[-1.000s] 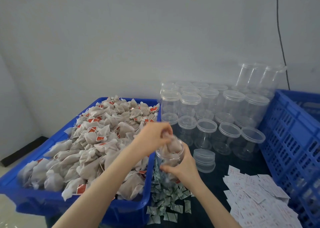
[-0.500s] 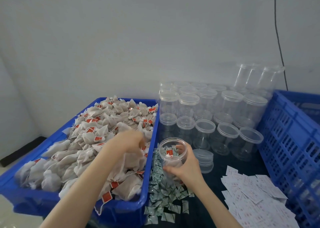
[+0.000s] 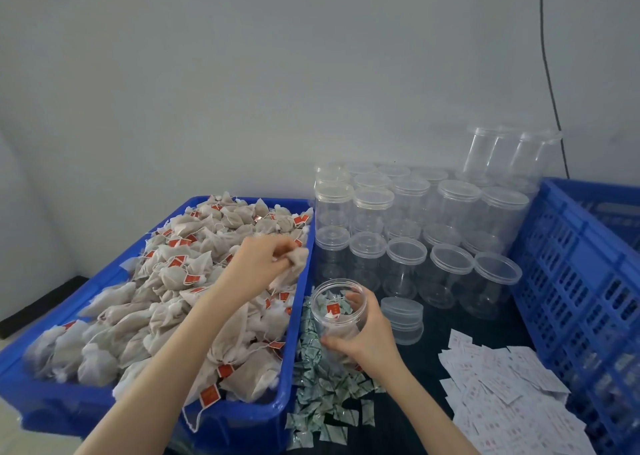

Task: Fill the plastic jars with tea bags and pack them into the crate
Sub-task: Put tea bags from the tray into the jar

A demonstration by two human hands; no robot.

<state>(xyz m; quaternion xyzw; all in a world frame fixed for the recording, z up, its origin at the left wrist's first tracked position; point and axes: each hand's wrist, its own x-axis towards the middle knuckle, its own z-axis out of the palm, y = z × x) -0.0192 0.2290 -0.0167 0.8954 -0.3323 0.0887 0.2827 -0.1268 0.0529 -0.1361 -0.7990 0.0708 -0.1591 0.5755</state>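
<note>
My right hand [image 3: 363,337] grips an open clear plastic jar [image 3: 337,307] on the dark table; a tea bag with a red tag lies inside it. Over the right side of the blue bin [image 3: 287,395], my left hand [image 3: 263,260] pinches a tea bag [image 3: 296,260] lifted off the heap of tea bags [image 3: 156,299]. The jar stands just right of the bin's wall, below and right of the left hand. The blue slotted crate [image 3: 571,281] stands at the far right.
Several empty lidded jars [image 3: 408,219] stand stacked behind the held jar. Loose lids [image 3: 403,319] lie right of it. Small green-white sachets [image 3: 322,395] are scattered at the jar's base, white paper labels [image 3: 502,389] nearer the crate. A black cable [image 3: 550,91] hangs on the wall.
My left hand left the jar's mouth, dipped into the bin's heap, and has now risen with a tea bag pinched. The right hand kept hold of the jar, now lower on the table.
</note>
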